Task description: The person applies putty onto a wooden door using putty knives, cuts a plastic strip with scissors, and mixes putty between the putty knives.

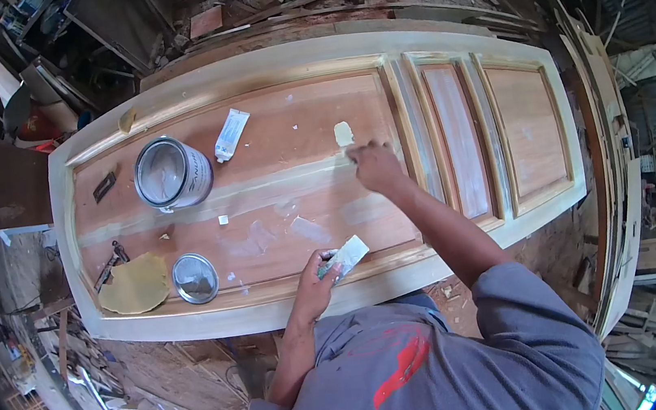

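In my left hand (pixel 313 287), closed near the door's front edge, is a flat putty knife (pixel 350 253) with a pale, smeared blade. My right hand (pixel 378 166) is over the large wooden door panel, its fingers curled and fingertips down. Just beyond those fingertips lies a cream-coloured patch (pixel 344 133) with an uneven outline. Whether the fingers pinch something small cannot be made out. The wooden door (pixel 331 299) lies flat before me, with pale filler smears (pixel 311 230) on its panel.
On the door's left half stand an open paint can (pixel 197 176), a white tube (pixel 232 135), a round lid (pixel 195 279), a yellowish sandpaper piece (pixel 135 286) and a small dark tool (pixel 105 187). Boards (pixel 606 171) lean at right; wood scraps litter the floor.
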`<action>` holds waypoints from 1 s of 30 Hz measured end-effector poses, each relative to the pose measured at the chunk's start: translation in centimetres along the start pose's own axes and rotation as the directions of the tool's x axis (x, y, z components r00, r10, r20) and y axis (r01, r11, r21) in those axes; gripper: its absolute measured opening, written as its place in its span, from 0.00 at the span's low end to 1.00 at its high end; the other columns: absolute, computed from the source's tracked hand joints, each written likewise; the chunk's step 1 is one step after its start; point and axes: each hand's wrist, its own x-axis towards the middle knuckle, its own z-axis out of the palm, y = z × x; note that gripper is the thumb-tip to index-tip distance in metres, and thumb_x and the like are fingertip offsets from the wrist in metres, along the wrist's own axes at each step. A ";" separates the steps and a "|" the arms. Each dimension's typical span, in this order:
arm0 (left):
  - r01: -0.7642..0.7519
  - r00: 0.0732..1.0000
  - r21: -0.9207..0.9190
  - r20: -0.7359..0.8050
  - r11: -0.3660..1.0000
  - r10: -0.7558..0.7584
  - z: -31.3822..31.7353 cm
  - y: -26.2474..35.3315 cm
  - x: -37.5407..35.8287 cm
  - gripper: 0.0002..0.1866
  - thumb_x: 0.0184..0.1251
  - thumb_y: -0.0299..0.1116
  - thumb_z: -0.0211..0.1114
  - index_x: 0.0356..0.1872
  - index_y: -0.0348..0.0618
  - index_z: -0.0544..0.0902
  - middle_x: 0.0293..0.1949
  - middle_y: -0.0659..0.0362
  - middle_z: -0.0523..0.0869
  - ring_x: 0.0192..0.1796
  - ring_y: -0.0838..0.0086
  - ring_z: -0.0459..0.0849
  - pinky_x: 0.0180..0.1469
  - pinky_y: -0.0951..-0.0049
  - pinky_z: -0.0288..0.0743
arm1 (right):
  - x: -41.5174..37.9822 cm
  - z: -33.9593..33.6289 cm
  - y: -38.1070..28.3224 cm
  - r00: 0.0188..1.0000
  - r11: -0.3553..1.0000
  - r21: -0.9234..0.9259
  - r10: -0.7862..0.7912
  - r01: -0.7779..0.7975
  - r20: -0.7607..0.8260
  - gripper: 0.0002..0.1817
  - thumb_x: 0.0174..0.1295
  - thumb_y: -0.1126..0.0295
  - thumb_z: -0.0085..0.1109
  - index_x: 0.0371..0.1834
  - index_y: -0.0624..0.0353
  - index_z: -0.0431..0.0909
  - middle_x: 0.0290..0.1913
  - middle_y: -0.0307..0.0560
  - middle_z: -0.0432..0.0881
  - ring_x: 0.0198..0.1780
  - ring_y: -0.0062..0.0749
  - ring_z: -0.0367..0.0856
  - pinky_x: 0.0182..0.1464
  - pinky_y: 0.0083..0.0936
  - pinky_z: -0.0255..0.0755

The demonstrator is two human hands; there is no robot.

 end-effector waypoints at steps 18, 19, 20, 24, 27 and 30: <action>-0.056 0.993 -0.039 -0.105 0.998 0.052 1.0 -0.5 -1.6 0.13 0.78 0.31 0.64 0.57 0.40 0.79 0.47 0.60 0.85 0.49 0.81 0.79 0.54 0.75 0.74 | -3.2 2.5 -0.5 0.998 0.998 0.051 -0.024 0.021 0.055 0.26 0.62 0.73 0.51 0.65 0.54 0.81 0.63 0.50 0.84 0.66 0.47 0.78 0.64 0.50 0.69; -0.074 0.991 -0.041 -0.114 0.996 0.069 1.1 -0.2 -1.6 0.13 0.78 0.31 0.64 0.57 0.40 0.79 0.46 0.60 0.84 0.49 0.81 0.79 0.53 0.75 0.74 | -2.7 1.4 0.0 1.000 0.998 0.068 -0.001 -0.001 0.023 0.25 0.62 0.73 0.51 0.63 0.53 0.83 0.61 0.50 0.85 0.65 0.48 0.78 0.64 0.51 0.69; -0.079 0.991 -0.044 -0.113 0.996 0.074 1.2 -0.2 -1.6 0.13 0.78 0.31 0.64 0.57 0.40 0.79 0.46 0.61 0.84 0.49 0.81 0.79 0.53 0.75 0.74 | -2.0 0.4 0.9 1.000 0.996 0.087 0.021 -0.021 -0.005 0.24 0.62 0.73 0.51 0.62 0.52 0.84 0.59 0.49 0.87 0.64 0.49 0.79 0.64 0.51 0.69; -0.070 0.991 -0.027 -0.119 0.997 0.066 0.8 -1.7 -1.7 0.13 0.77 0.30 0.64 0.57 0.39 0.79 0.45 0.61 0.84 0.49 0.81 0.79 0.53 0.75 0.74 | 0.5 1.3 4.5 0.936 0.982 0.184 0.097 -0.035 -0.339 0.18 0.62 0.72 0.51 0.52 0.53 0.87 0.52 0.51 0.89 0.58 0.51 0.83 0.64 0.51 0.69; -0.059 0.990 -0.027 -0.130 0.998 0.055 0.6 -2.3 -1.9 0.13 0.77 0.30 0.64 0.57 0.39 0.80 0.45 0.61 0.84 0.49 0.80 0.78 0.54 0.75 0.74 | 1.1 1.6 5.0 0.966 0.991 0.104 0.112 -0.089 -0.235 0.18 0.62 0.70 0.54 0.51 0.52 0.88 0.50 0.53 0.90 0.56 0.52 0.85 0.62 0.50 0.73; -0.052 0.987 -0.028 -0.156 0.998 0.047 0.4 -2.5 -2.2 0.13 0.77 0.30 0.65 0.56 0.39 0.79 0.46 0.61 0.84 0.49 0.80 0.78 0.54 0.74 0.74 | 3.4 -0.4 5.1 0.958 0.941 0.237 0.269 -0.240 -0.099 0.18 0.62 0.66 0.57 0.53 0.53 0.89 0.50 0.55 0.90 0.54 0.52 0.87 0.59 0.48 0.78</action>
